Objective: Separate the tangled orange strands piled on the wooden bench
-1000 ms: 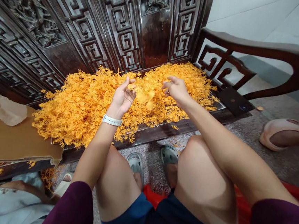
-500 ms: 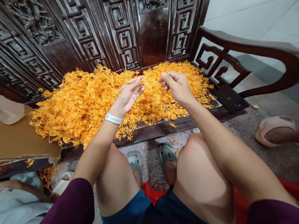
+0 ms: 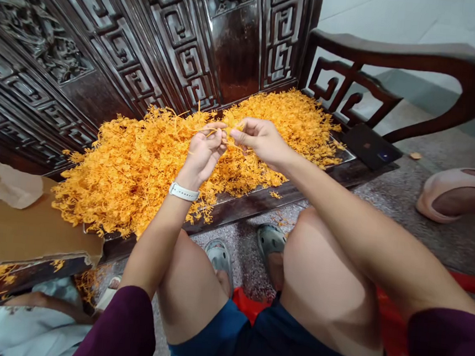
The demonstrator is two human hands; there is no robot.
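A large heap of orange plastic flower-like pieces (image 3: 126, 168) covers the seat of a dark carved wooden bench (image 3: 244, 201). Over the middle of the heap my left hand (image 3: 207, 147), with a white watch on its wrist, pinches a thin orange stem (image 3: 200, 129). Right beside it, my right hand (image 3: 261, 138) has thumb and fingertips closed near the stem's end. A bit of orange shows at those fingertips, but against the heap behind I cannot make out its exact shape.
A torn cardboard sheet (image 3: 29, 226) leans at the left, near another person's pale clothing (image 3: 29, 326). A dark phone (image 3: 371, 146) lies by the bench's armrest (image 3: 406, 57). Another person's foot in a pink shoe (image 3: 452, 194) is on the floor at right.
My right hand has moved left and met my left hand, whose fingers have closed more. The whole view has shifted slightly.
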